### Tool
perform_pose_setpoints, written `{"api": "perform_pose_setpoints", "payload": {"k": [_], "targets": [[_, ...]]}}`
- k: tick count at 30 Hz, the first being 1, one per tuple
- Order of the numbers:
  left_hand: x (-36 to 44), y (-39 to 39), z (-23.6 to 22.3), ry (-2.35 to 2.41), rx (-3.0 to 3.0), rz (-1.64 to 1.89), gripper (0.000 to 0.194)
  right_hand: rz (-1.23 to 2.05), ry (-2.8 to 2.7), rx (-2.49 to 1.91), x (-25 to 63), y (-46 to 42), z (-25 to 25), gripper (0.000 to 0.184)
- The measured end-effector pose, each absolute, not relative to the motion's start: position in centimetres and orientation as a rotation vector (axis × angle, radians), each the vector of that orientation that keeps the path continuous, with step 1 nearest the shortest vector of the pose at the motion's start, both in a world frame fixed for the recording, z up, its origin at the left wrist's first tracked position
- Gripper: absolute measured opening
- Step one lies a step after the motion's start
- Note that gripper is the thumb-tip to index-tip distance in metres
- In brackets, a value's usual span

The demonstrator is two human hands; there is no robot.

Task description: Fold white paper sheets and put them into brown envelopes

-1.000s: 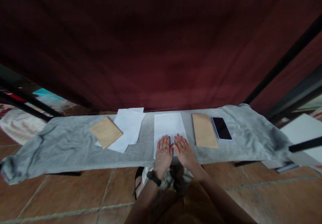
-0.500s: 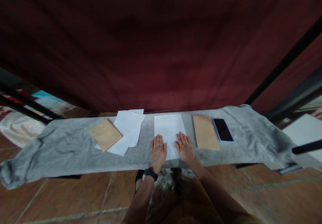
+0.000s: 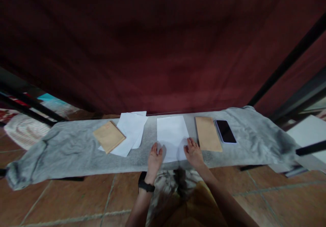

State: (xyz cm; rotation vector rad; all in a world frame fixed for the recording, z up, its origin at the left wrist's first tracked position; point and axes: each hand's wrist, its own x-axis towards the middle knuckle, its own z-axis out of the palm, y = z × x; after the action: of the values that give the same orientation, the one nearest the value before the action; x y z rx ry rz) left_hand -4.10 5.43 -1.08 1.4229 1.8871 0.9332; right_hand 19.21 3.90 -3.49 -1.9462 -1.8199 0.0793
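A white sheet of paper [image 3: 171, 132] lies flat in front of me on a bench draped with grey cloth [image 3: 78, 149]. My left hand [image 3: 155, 156] rests at the sheet's lower left edge, thumb apart from slightly bent fingers. On the lower right edge, my right hand [image 3: 194, 153] touches the paper with its fingers loosely bent and the thumb apart. Neither hand visibly grips the sheet. A brown envelope [image 3: 208, 134] lies just right of my right hand. Left of the sheet, another brown envelope [image 3: 109, 137] overlaps some loose white papers [image 3: 131, 128].
A phone [image 3: 225, 131] with a dark screen lies beside the right-hand envelope. Behind the bench hangs a dark red curtain [image 3: 163, 67]. Black metal bars [image 3: 280, 70] stand at both sides. A white panel [image 3: 309, 135] is at the far right, above the tiled floor [image 3: 96, 193].
My hands lay flat together on the sheet's lower middle. They have slid apart to its left and right edges, and their fingers now bend slightly. The sheet has stayed in place.
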Motion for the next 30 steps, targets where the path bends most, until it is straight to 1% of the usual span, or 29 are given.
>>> {"api": "perform_pose_setpoints", "payload": {"k": [3, 8, 12, 15, 17, 19, 21, 23, 26, 30], "targets": [[-4.6, 6.1, -0.3, 1.885, 1.361, 0.94, 0.046, 0.092, -1.782, -1.94, 19.3, 4.3, -3.7, 0.049], [-4.3, 5.2, 0.6, 1.838, 1.235, 0.991, 0.053, 0.188, -1.673, -1.828, 20.0, 4.7, -4.6, 0.048], [-4.4, 2.8, 0.9, 1.612, 0.972, 1.11, 0.059, 0.391, -1.514, -1.612, 21.3, 3.7, -5.0, 0.045], [-5.6, 0.8, 1.4, 1.454, 0.744, 1.07, 0.062, 0.565, -1.412, -1.52, 22.4, 2.4, -4.8, 0.044], [-6.6, -0.4, 2.1, 1.396, 0.654, 1.003, 0.06, 0.702, -1.371, -1.475, 23.1, 1.4, -4.4, 0.044], [-7.6, -1.6, 3.0, 1.376, 0.654, 0.943, 0.051, 0.85, -1.336, -1.404, 23.5, 0.4, -4.1, 0.044], [-8.3, -2.7, 4.1, 1.343, 0.67, 0.921, 0.042, 0.929, -1.339, -1.333, 23.5, -0.5, -3.9, 0.044], [-8.6, -3.8, 5.3, 1.304, 0.654, 0.924, 0.037, 0.884, -1.389, -1.314, 23.3, -1.2, -3.8, 0.043], [-8.5, -4.8, 6.9, 1.279, 0.589, 0.923, 0.034, 0.693, -1.498, -1.375, 22.9, -1.9, -3.7, 0.042], [-8.2, -4.4, 8.3, 1.259, 0.481, 0.957, 0.03, 0.535, -1.623, -1.454, 22.4, -1.9, -3.0, 0.041]]}}
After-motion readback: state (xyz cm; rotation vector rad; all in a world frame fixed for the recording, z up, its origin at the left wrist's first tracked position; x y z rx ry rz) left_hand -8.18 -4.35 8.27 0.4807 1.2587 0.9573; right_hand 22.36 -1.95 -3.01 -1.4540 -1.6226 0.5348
